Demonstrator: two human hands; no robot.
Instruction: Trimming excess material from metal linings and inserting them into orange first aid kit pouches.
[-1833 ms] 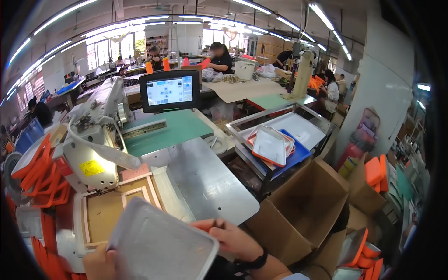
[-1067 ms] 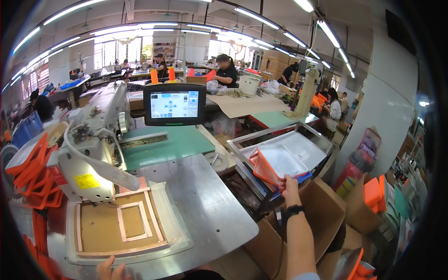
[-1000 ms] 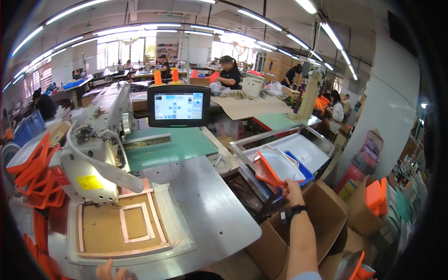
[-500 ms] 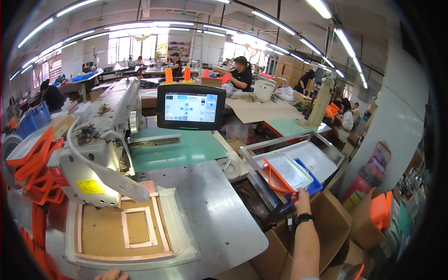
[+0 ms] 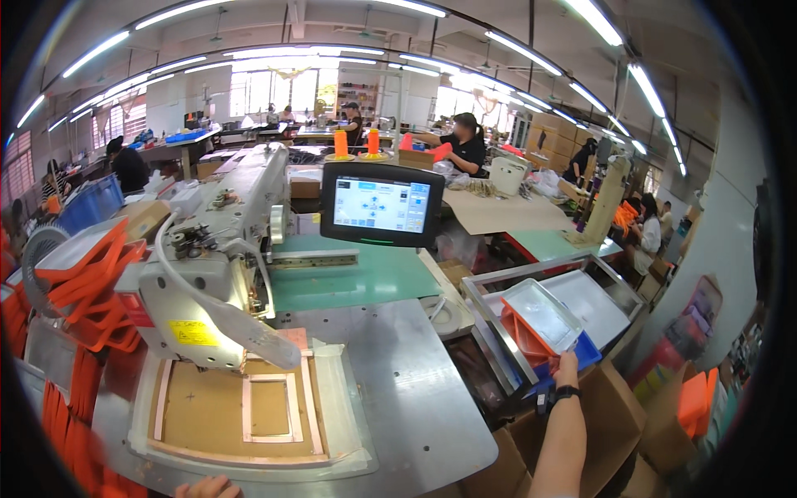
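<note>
At the right, my right hand [image 5: 564, 369] pinches the near corner of an orange-edged clear panel [image 5: 544, 315], rectangular with rounded corners. The panel rests tilted on a stack, with a blue-edged piece [image 5: 588, 352] partly hidden beneath it. My left hand [image 5: 207, 488] shows only its fingers at the bottom edge, lying at the near side of the metal worktable [image 5: 398, 398] and holding nothing visible. Just beyond it, a brown template board [image 5: 212, 415] with pale taped strips and a small rectangular frame lies under the head of a sewing machine [image 5: 203, 307].
A touchscreen [image 5: 382, 204] stands behind the table. Piled orange-edged pieces [image 5: 91, 290] are at the left. A metal-framed stand [image 5: 490, 349] supports the panels, with an open cardboard box [image 5: 614, 407] beneath my right forearm. Several people work at tables farther back.
The whole view has swung left, so everything sits farther right and lower. My right hand still grips the panel's corner, and more of the orange side shows. My left hand stays at the table edge.
</note>
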